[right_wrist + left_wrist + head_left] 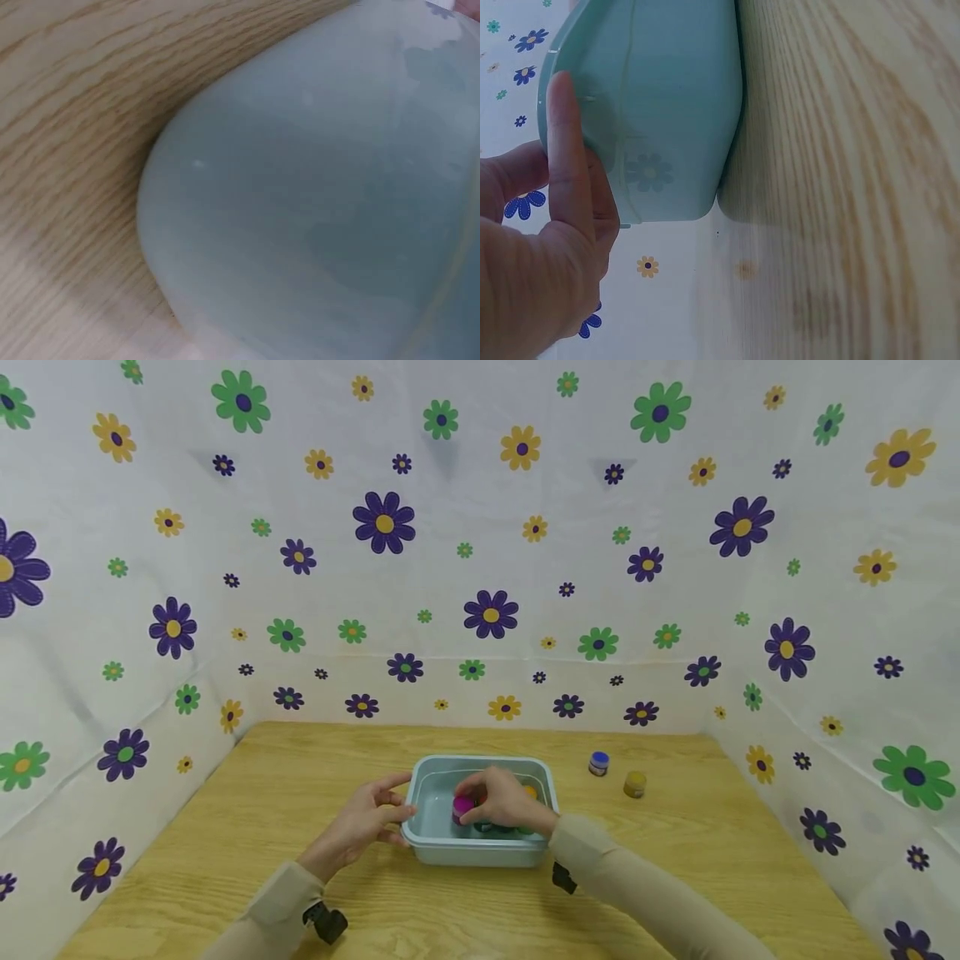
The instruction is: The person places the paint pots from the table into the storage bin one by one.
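Note:
A pale blue-green plastic tub [480, 853] stands on the table. Inside it, my right hand [504, 797] pinches a small paint jar with a magenta lid [462, 808] between thumb and fingers. More small jars lie under and beside that hand, partly hidden; an orange lid [531, 792] shows among them. My left hand [367, 818] is at the tub's left end, its fingers fairly straight and touching the rim. In the left wrist view, one extended finger [568, 157] lies against the tub's side. The right wrist view shows mostly the tub's outer wall [300, 195].
To the right of the tub, a jar with a blue lid [598, 763] and a yellow jar [634, 784] stand on the wooden table [315, 760]. A white flower-print cloth [450, 577] encloses the back and both sides. Both wrists carry small black cameras.

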The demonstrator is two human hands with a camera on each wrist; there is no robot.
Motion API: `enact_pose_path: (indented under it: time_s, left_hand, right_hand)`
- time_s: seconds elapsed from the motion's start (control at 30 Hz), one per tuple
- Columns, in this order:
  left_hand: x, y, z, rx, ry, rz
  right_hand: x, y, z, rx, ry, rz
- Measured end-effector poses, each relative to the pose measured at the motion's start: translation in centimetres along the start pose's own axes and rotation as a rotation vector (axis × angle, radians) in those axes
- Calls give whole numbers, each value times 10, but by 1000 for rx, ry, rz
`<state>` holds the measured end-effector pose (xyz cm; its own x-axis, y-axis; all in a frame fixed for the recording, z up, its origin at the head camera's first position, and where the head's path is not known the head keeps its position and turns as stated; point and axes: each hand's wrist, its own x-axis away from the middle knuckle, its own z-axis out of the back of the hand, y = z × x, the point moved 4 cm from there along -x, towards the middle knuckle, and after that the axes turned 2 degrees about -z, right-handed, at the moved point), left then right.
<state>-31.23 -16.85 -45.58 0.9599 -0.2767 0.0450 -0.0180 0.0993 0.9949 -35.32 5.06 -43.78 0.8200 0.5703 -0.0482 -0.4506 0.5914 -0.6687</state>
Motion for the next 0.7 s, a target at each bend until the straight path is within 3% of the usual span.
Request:
enact_pose_path:
  time_s: [0.7]
  left_hand:
    - [0, -1, -1, 0, 9, 11]
  right_hand:
    - [-2, -1, -10, 146, -23, 58]
